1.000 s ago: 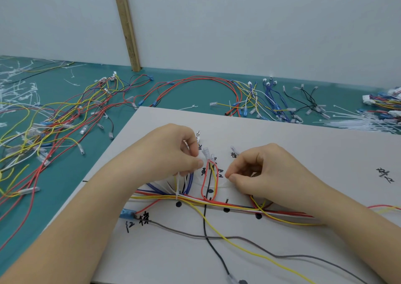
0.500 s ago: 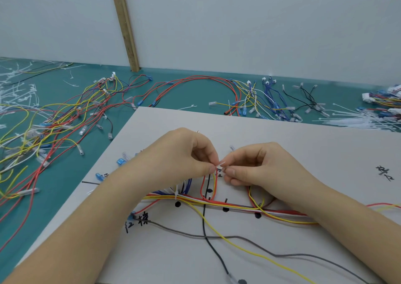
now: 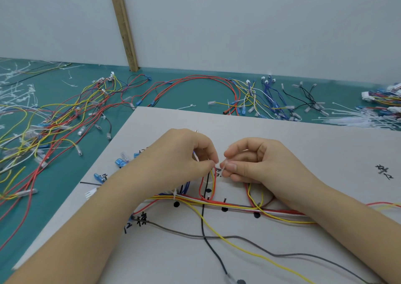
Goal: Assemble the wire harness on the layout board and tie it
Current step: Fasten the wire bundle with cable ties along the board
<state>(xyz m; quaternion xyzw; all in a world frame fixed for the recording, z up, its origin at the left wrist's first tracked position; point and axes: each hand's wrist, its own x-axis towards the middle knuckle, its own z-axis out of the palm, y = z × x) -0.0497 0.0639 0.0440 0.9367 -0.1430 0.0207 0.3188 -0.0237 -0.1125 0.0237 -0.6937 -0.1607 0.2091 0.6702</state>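
Pinching what looks like a cable tie [image 3: 224, 167], both hands meet above the layout board [image 3: 303, 153].

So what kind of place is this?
Probably a wire-harness assembly bench: a white layout board with handwritten marks, loose coloured wires with terminals on the green table, and a pile of white cable ties.

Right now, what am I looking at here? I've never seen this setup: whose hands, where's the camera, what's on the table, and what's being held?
One picture, from a camera worn on a person's head, looking down. The left hand and right hand work over a grey layout board with handwritten marks. Both pinch something small and white at the top of a red wire loop; exactly what it is, I cannot tell. A wire bundle runs across the board. Loose wires and white zip ties lie on the green table.
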